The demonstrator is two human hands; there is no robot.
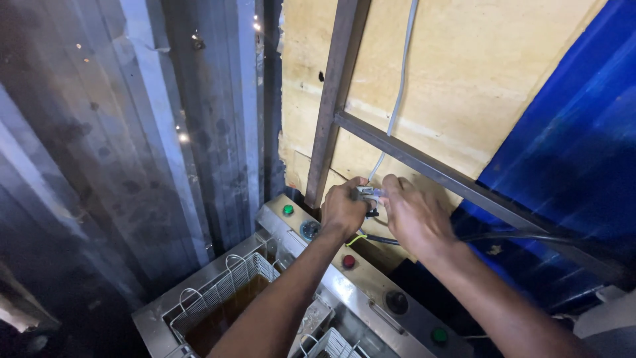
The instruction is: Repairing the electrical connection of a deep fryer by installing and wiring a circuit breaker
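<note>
2 hands, left hand gripping grey plug, right hand touching it

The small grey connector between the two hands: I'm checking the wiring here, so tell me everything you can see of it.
The grey connector is a small boxy piece, plastic by its look, held level in front of the yellowish board. The left hand grips it from the left, and the right hand pinches its right end. A pale cable runs up from it along the board. Something dark hangs just beneath it; its details are too small to tell.
</note>
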